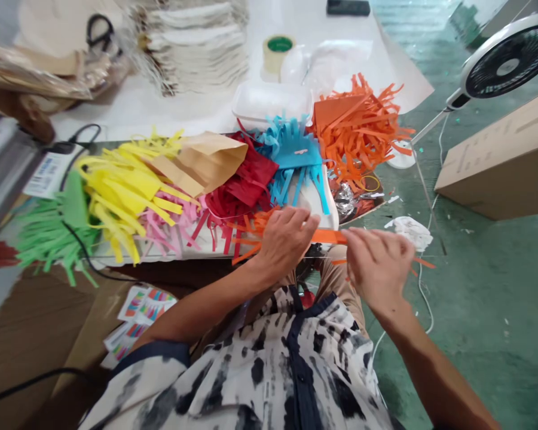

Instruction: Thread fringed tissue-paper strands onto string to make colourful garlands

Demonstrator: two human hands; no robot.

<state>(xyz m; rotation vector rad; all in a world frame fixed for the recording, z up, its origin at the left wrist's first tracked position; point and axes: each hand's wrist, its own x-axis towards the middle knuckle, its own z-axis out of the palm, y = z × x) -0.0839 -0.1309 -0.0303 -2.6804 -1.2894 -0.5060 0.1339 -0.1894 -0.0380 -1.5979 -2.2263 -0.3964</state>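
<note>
Stretched between my two hands is an orange fringed paper tassel point(327, 236), its cut strips sticking out past both fists. My left hand point(287, 239) is closed around one end, near the table's front edge. The other end is gripped by my right hand point(379, 263), held over my lap. Just beyond my hands lie red fringed paper point(246, 179), blue fringed paper point(296, 152) and a pile of orange fringed paper point(356, 125). Further left are pink point(173, 215), yellow point(125, 179) and green point(56, 230) fringed bundles.
A brown paper bag point(210, 158) lies among the bundles. Behind stand a tape roll point(278, 54), stacked white tassel cords point(197, 48) and black scissors point(100, 33). On the right are a fan point(506, 65) and a cardboard box point(502, 155). A black cable point(85, 254) hangs over the table's left front edge.
</note>
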